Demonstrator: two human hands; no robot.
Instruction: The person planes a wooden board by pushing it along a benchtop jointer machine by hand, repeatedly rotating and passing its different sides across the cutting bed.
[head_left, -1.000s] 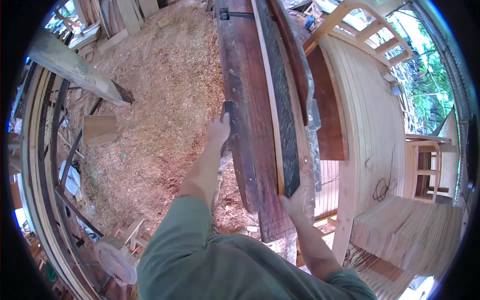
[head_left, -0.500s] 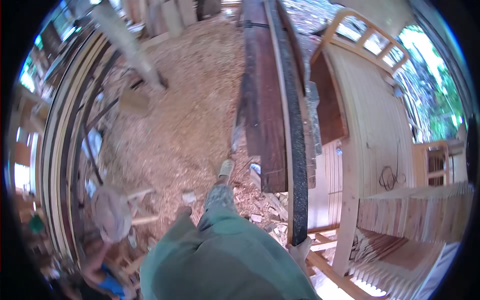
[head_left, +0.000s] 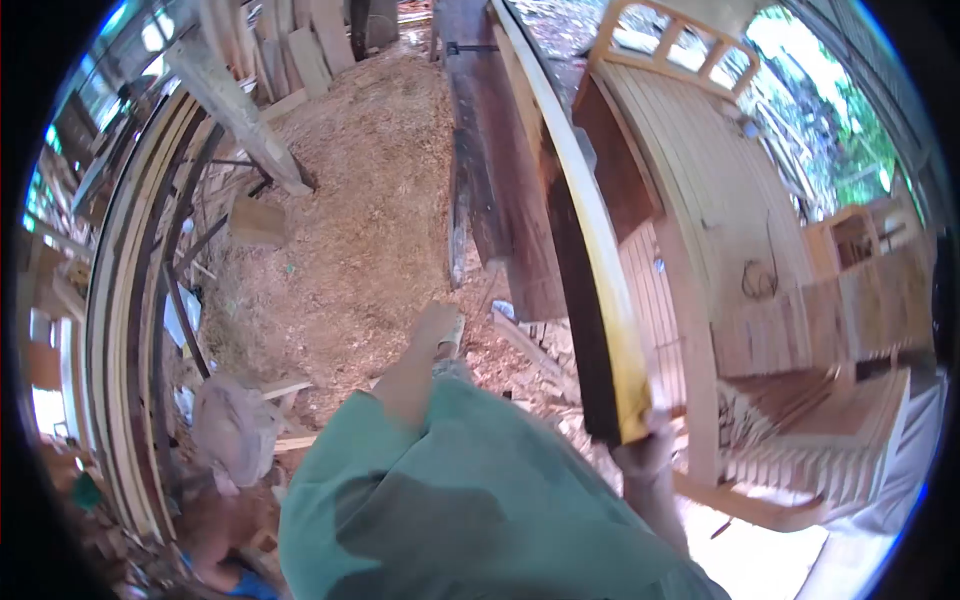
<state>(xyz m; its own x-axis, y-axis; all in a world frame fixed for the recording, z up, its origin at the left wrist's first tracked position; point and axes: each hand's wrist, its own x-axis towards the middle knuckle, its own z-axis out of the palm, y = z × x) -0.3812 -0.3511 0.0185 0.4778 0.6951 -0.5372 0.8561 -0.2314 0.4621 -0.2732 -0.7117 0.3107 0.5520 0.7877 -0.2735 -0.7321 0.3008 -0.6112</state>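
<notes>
A long wooden beam (head_left: 590, 240) runs away from me, with a pale, yellowish face up and a dark face on its left side. My right hand (head_left: 648, 450) is closed around its near end, fingers partly hidden by the wood. What looks like my left hand (head_left: 432, 325) reaches forward over the ground in front of my green clothing, blurred and clear of the beam. Its fingers cannot be made out. Dark reddish-brown planks (head_left: 525, 230) lie just left of the beam.
Wood shavings cover the ground (head_left: 350, 200). At left are a leaning post (head_left: 240, 115) and a stack of long boards (head_left: 130, 300). A person in a pale hat (head_left: 235, 430) is low at left. A slatted wooden bed frame (head_left: 690, 150) and stacked pieces (head_left: 830, 430) stand at right.
The beam has turned from its black speckled face to the pale one, its near end shifting up and right with my right hand. My left hand has swung forward.
</notes>
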